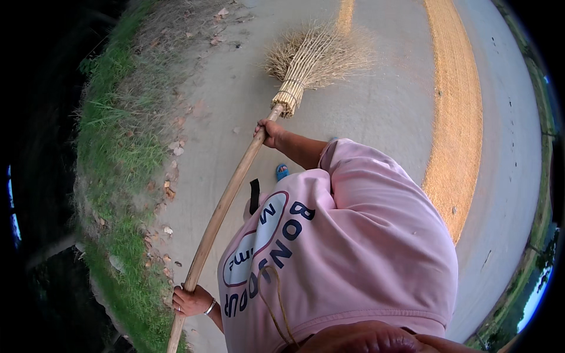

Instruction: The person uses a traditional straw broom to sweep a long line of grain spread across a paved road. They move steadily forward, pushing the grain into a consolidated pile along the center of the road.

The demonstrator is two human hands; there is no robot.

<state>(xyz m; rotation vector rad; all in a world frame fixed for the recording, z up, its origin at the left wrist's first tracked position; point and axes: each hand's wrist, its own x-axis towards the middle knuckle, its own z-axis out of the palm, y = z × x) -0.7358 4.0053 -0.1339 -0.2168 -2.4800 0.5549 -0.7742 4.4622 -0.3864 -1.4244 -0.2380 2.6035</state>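
A long twig broom with a pale wooden handle slants across the view, its bristle head fanned out over the grey pavement at the top. My right hand is closed round the handle just below the bound twigs. Farther down the handle, near its lower end at the bottom left, my left hand also grips it, with a ring on a finger and a bracelet at the wrist. Whether the bristles press on the ground, I cannot tell.
A long band of golden grain lies along the pavement to the right; a thinner strip shows beyond the bristles. Grass and dry leaves border the left. A blue sandal is on my foot.
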